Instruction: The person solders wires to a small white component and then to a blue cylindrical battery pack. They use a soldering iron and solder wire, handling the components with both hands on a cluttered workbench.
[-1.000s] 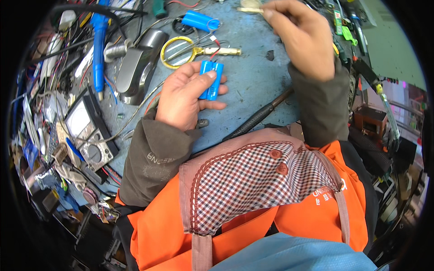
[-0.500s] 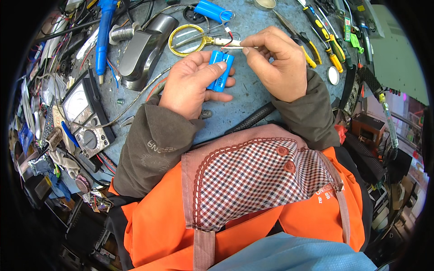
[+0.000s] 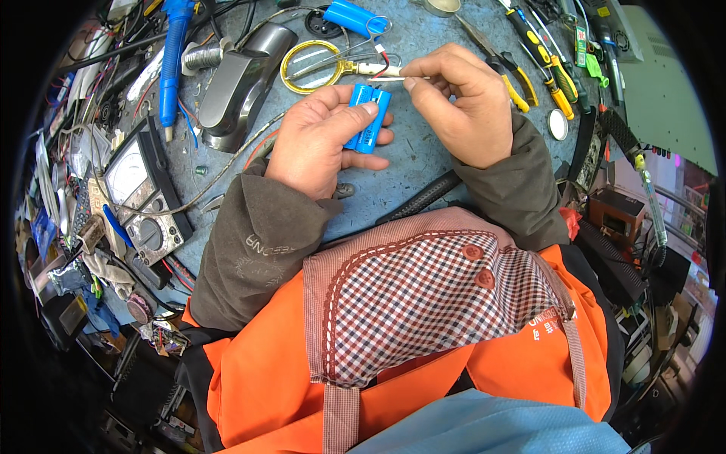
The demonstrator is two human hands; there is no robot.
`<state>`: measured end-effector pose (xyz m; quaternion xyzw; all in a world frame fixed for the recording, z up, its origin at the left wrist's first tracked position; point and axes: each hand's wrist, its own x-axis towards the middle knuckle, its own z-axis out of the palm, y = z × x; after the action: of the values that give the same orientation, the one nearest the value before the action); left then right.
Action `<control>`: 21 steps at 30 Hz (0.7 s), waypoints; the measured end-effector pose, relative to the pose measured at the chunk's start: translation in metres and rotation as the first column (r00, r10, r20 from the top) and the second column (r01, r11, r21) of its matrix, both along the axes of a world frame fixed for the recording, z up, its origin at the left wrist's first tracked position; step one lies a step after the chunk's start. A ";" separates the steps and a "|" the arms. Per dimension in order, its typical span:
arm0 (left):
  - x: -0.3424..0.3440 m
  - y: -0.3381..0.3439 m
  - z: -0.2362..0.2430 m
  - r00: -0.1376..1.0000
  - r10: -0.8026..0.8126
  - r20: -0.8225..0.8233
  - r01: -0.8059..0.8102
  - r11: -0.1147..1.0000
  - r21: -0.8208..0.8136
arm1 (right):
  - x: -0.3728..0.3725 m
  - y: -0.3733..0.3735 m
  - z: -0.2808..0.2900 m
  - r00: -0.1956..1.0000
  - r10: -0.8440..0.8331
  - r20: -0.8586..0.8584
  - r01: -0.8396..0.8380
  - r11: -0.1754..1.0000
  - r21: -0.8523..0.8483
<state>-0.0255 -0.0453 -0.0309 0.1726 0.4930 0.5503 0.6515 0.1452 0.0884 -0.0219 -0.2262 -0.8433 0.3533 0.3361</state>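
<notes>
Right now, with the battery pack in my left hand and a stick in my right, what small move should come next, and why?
I'd probably ease the thin pale stick slightly toward the wired end of the blue battery pack. Your left hand grips the pack and your right hand pinches the stick close to that end; whether they touch isn't clear.

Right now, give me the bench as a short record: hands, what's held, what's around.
left hand: holding blue battery pack, thumb on top
right hand: pinching thin pale stick
stick to pack: tip near the pack's far end, contact unclear
beyond: gold-rimmed magnifying glass
person's left: analog meter
person's right: yellow-handled pliers, round white lid
</notes>
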 end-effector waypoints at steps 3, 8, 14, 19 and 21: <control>0.000 0.000 0.001 1.000 -0.001 0.003 0.001 1.000 -0.005 | 0.001 0.000 0.000 1.000 0.007 0.008 -0.007 1.000 -0.022; 0.000 0.000 0.001 1.000 -0.003 0.011 0.003 1.000 -0.014 | 0.001 -0.001 0.000 0.999 -0.011 0.053 0.014 0.998 -0.057; -0.002 0.000 0.000 1.000 0.000 0.021 0.000 1.000 -0.012 | 0.002 0.000 0.001 0.999 -0.013 0.049 0.017 0.996 -0.085; -0.003 0.001 0.000 0.999 -0.009 0.051 0.010 1.000 -0.006 | 0.002 0.000 0.002 0.998 0.006 0.068 0.002 0.994 -0.110; -0.004 0.001 0.000 0.998 -0.008 0.054 0.009 1.000 -0.003 | 0.002 0.000 0.003 0.997 -0.003 0.083 0.013 0.993 -0.120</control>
<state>-0.0291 -0.0445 -0.0306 0.1585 0.4754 0.5511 0.6672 0.1467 0.0885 -0.0193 -0.2640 -0.8327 0.3925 0.2879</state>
